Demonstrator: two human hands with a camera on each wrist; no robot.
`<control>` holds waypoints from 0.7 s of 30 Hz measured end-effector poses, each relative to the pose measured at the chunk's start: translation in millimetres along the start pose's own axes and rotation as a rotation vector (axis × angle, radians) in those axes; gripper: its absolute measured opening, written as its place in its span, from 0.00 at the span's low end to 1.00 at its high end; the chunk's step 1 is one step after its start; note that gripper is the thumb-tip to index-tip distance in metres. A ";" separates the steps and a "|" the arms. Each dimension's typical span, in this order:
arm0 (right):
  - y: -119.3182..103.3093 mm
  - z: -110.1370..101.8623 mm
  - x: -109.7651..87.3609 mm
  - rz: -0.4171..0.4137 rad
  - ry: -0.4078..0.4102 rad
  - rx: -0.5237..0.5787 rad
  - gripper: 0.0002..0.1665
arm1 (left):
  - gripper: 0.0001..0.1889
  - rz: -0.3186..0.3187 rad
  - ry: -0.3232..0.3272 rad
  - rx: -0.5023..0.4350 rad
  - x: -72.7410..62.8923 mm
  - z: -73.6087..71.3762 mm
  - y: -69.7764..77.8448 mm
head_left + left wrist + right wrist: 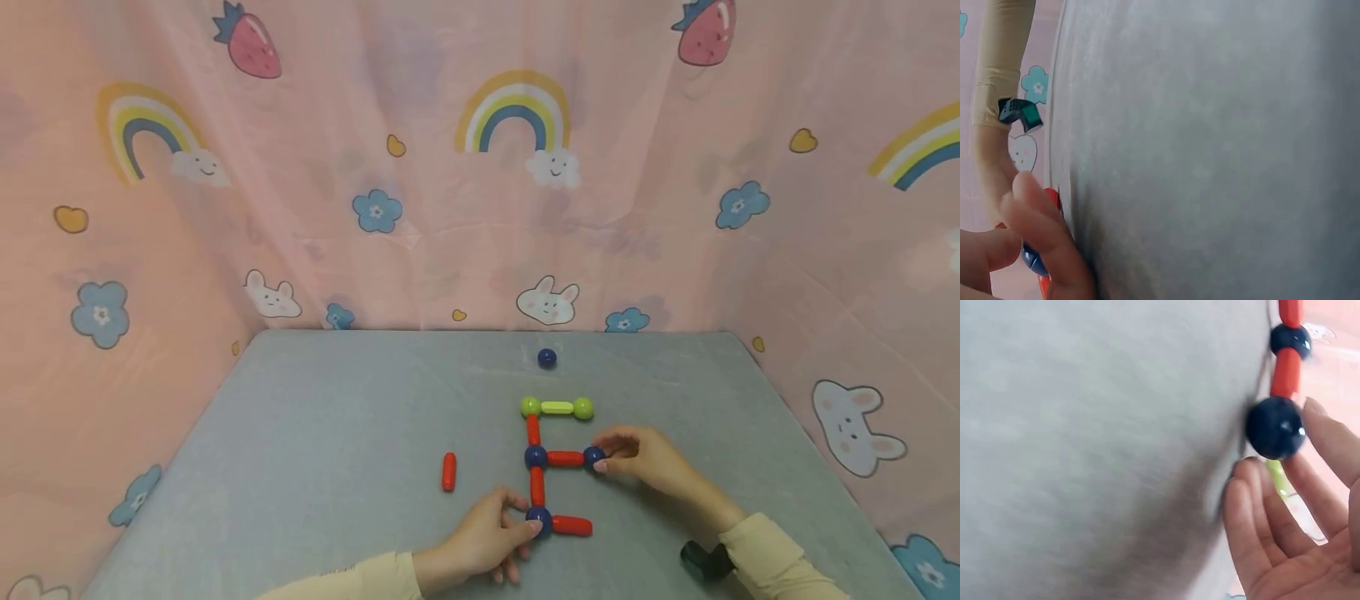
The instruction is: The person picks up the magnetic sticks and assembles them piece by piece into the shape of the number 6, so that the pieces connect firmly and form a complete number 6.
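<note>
An E-shaped figure of balls and rods lies on the grey table. My left hand [491, 533] pinches the blue ball [539, 522] at its lower corner, thumb in front and index finger behind. From that ball a red rod [573, 526] points right. My right hand [648, 460] holds another blue ball [1275, 428] between thumb and fingers, at the end of the middle red rod [566, 458]. A blue ball [536, 457] joins the middle rod to the upright red rods. On top, a green rod [557, 407] links two green balls [530, 407].
A loose red rod [448, 472] lies left of the figure on the table [337, 417]. Beyond it, near the back edge, sits a single blue ball [547, 358]. A dark green device [707, 562] is at the right wrist. Pink patterned cloth [450, 250] surrounds the table.
</note>
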State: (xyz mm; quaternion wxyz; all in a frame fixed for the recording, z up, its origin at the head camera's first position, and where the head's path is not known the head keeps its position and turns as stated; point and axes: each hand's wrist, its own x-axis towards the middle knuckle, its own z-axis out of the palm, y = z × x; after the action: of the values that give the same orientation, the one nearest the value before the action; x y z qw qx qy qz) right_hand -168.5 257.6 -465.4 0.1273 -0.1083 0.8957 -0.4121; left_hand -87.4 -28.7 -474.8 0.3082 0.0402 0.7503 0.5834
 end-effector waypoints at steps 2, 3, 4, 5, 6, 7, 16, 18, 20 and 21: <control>-5.0 -2.6 3.5 -0.023 0.007 -0.046 0.23 | 0.16 -0.008 -0.019 -0.040 -0.6 1.0 -1.6; -8.7 -3.3 5.6 -0.039 0.015 -0.062 0.22 | 0.16 -0.012 -0.031 -0.063 -0.9 1.3 -2.3; -12.9 -3.4 8.3 -0.052 0.023 -0.075 0.22 | 0.16 -0.016 -0.044 -0.088 -1.3 1.6 -3.0; -17.9 -3.1 11.3 -0.067 0.028 -0.089 0.22 | 0.16 -0.024 -0.057 -0.115 -1.6 1.7 -3.7; -23.5 -2.4 14.7 -0.090 0.027 -0.100 0.21 | 0.17 -0.032 -0.069 -0.141 -1.8 1.8 -4.2; -30.1 -0.7 18.0 -0.099 0.025 -0.102 0.20 | 0.17 -0.038 -0.080 -0.167 -2.2 2.0 -4.7; -91.3 34.5 60.9 -0.292 -0.205 -0.044 0.17 | 0.17 -0.027 -0.111 -0.356 -1.5 7.4 -9.3; -102.9 44.7 71.8 -0.332 -0.284 -0.022 0.17 | 0.17 -0.015 -0.110 -0.376 -1.2 8.1 -10.4; -113.1 55.3 81.3 -0.348 -0.363 -0.011 0.17 | 0.18 -0.013 -0.109 -0.388 -1.2 8.4 -11.2; -117.3 60.6 85.7 -0.354 -0.400 -0.008 0.17 | 0.18 -0.012 -0.109 -0.390 -1.3 8.5 -11.5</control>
State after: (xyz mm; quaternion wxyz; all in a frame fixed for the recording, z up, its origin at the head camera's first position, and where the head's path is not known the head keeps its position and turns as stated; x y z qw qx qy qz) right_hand -219.8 114.2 -425.5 0.2271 -0.3432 0.8214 -0.3948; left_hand -78.6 -25.7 -485.7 0.3539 0.0068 0.6056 0.7127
